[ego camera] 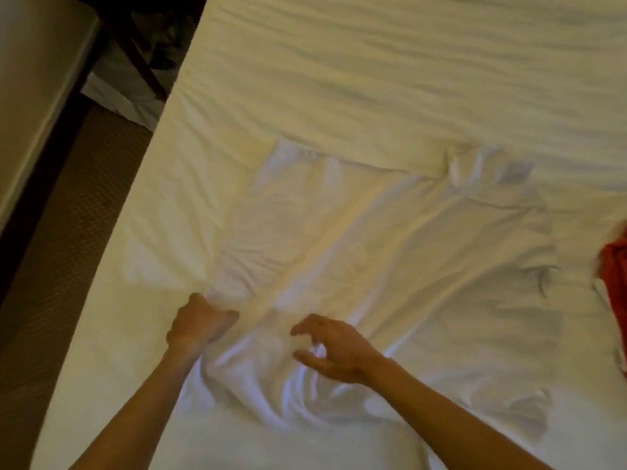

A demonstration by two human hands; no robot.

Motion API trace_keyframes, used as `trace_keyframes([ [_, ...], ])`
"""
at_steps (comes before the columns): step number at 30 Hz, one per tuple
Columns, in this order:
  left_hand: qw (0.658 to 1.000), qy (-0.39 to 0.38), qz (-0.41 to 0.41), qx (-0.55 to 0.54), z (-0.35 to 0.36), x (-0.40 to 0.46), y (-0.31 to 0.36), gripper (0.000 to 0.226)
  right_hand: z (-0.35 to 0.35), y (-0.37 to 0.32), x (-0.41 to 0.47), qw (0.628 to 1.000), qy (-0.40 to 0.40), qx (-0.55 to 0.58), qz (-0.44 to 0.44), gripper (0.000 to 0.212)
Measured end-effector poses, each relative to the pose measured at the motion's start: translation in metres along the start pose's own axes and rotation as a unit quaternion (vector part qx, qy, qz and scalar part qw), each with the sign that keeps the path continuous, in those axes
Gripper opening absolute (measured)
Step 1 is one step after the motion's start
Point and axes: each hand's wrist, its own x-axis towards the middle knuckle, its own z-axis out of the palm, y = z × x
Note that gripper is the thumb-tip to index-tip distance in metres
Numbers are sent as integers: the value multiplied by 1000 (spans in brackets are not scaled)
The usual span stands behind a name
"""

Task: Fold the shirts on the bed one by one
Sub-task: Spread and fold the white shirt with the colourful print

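A white shirt [390, 252] lies spread and wrinkled across the white bed [373, 62], hard to tell apart from the sheet. My left hand [198, 322] grips a bunched fold of the shirt's near left part. My right hand [334, 347] hovers just above the crumpled cloth to the right of it, fingers spread and loosely curled, holding nothing. A red shirt [614, 262] shows partly at the right edge of the bed.
The bed's left edge runs diagonally from top centre to bottom left. Beyond it lies brown patterned carpet [68, 232], a second white bed's side [30, 79] at far left, and dark furniture legs [142, 56] near the top.
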Motion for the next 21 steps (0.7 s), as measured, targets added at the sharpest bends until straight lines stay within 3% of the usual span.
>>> trace_keyframes([
  [3,993,42,40,-108,-19,38,82,76,-75,37,44,985,164,-54,31,28],
  [6,979,66,96,-170,-32,77,155,74,-153,80,90,962,230,-109,99,39],
  [11,922,-1,94,-376,-57,127,232,56,-237,117,159,955,156,-160,194,65],
  [14,915,-37,101,-389,-67,141,248,50,-253,113,184,957,112,-171,208,57],
  [18,892,-148,162,-395,-88,151,243,21,-282,93,209,960,40,-194,196,34],
  [19,881,-148,175,-414,-93,154,241,18,-287,89,215,964,56,-183,184,29],
  [21,867,-72,187,-457,-102,159,238,20,-288,84,227,968,120,-140,168,19],
])
